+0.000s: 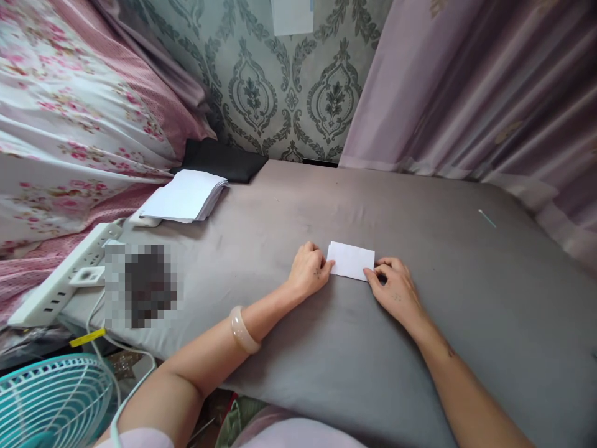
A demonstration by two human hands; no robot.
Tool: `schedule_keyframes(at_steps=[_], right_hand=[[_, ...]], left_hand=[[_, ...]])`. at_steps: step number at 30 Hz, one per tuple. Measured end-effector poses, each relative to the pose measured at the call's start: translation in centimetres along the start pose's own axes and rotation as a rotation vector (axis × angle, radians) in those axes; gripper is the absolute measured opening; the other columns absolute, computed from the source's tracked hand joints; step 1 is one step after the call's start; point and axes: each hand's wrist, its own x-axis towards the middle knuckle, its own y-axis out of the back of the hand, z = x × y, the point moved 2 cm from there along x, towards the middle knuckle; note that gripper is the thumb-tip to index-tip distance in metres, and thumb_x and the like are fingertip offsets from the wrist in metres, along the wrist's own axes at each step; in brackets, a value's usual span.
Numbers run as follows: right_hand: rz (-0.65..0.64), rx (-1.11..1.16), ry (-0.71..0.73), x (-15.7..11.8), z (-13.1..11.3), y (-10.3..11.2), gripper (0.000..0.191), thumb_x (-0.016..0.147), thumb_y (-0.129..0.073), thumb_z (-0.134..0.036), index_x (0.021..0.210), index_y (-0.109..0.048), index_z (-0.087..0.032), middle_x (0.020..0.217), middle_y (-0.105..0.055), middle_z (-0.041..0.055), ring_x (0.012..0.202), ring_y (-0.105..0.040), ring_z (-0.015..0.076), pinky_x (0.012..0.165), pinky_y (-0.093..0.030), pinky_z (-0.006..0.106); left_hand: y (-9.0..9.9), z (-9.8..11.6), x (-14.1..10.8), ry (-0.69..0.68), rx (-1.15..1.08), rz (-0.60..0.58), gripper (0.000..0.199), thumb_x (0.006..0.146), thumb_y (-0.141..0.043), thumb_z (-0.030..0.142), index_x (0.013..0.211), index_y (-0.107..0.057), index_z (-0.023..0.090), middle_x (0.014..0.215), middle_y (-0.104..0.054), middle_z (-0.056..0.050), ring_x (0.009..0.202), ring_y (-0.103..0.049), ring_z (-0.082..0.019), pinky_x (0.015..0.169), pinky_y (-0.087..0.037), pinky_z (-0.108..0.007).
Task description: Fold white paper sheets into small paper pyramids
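The small white folded paper rectangle [351,261] lies flat on the grey fabric-covered bed surface [466,298], near the middle of the view and a little toward 12 o'clock from the person. The left hand [308,270] is at the 9 o'clock end of this paper; its fingers are curled together and its fingertips press on the paper's left edge. The right hand [394,289] is at the 3 o'clock end, at the lower right corner; its thumb and fingers are closed together on that corner, touching it. Whether the corner is pinched or only pressed down, I cannot tell. On the left wrist there is a pale, smooth bangle [242,330].

Well apart from the hands, toward 10 o'clock, a stack of white paper sheets [184,196] rests on the same surface, and just behind it lies a flat black cushion [219,160]. Toward 9 o'clock a long white power strip [63,274] lies at the edge of the surface. At 7 o'clock a turquoise fan with a wire grille [53,398] is partly visible. Toward 2 o'clock a thin pale green stick [487,218] lies alone on the grey fabric. A floral pink and white bedcover [69,118] fills the far left side.
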Motion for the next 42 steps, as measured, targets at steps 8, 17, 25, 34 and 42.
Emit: schedule_keyframes(at_steps=[8,17,25,34,42], right_hand=[[0.02,0.005,-0.03,0.14,0.05,-0.18,0.032,0.082,-0.057,-0.047,0.061,-0.06,-0.022,0.1,-0.06,0.0106,0.091,-0.056,0.026,0.085,-0.046,0.046],[-0.001,0.044,-0.107,0.35,-0.01,-0.06,0.032,0.077,-0.062,-0.048,0.058,-0.06,-0.022,0.1,-0.06,0.0095,0.091,-0.055,0.0258,0.086,-0.045,0.046],[-0.04,0.084,-0.145,0.41,0.31,0.05,0.03,0.076,-0.065,-0.048,0.059,-0.063,-0.023,0.103,-0.059,0.0096,0.096,-0.056,0.0267,0.088,-0.045,0.046],[-0.06,0.086,-0.156,0.31,0.58,-0.08,0.031,0.076,-0.063,-0.05,0.06,-0.064,-0.023,0.106,-0.059,0.0097,0.099,-0.055,0.0269,0.088,-0.046,0.045],[-0.066,0.023,-0.138,0.02,0.43,-0.18,0.031,0.08,-0.059,-0.049,0.063,-0.061,-0.023,0.109,-0.059,0.0095,0.096,-0.054,0.027,0.084,-0.046,0.045]], left_hand=[[-0.26,-0.34,0.03,-0.012,-0.015,0.031,0.021,0.086,-0.056,0.026,0.07,-0.061,0.014,0.094,-0.057,-0.011,0.092,-0.056,-0.023,0.088,-0.048,-0.041],[-0.01,-0.4,0.18,0.017,-0.06,-0.002,0.018,0.083,-0.059,0.025,0.069,-0.062,0.014,0.094,-0.056,-0.01,0.092,-0.055,-0.023,0.087,-0.049,-0.04],[0.39,-0.19,0.3,0.039,-0.096,-0.054,0.018,0.082,-0.06,0.024,0.067,-0.063,0.015,0.095,-0.056,-0.01,0.095,-0.055,-0.023,0.088,-0.048,-0.04],[0.49,-0.46,0.33,0.039,-0.123,-0.08,0.017,0.083,-0.061,0.025,0.069,-0.063,0.015,0.097,-0.056,-0.01,0.095,-0.053,-0.023,0.087,-0.048,-0.04],[0.2,-1.02,0.17,-0.017,-0.096,-0.08,0.017,0.084,-0.06,0.028,0.072,-0.06,0.016,0.096,-0.054,-0.009,0.092,-0.052,-0.022,0.084,-0.049,-0.039]])
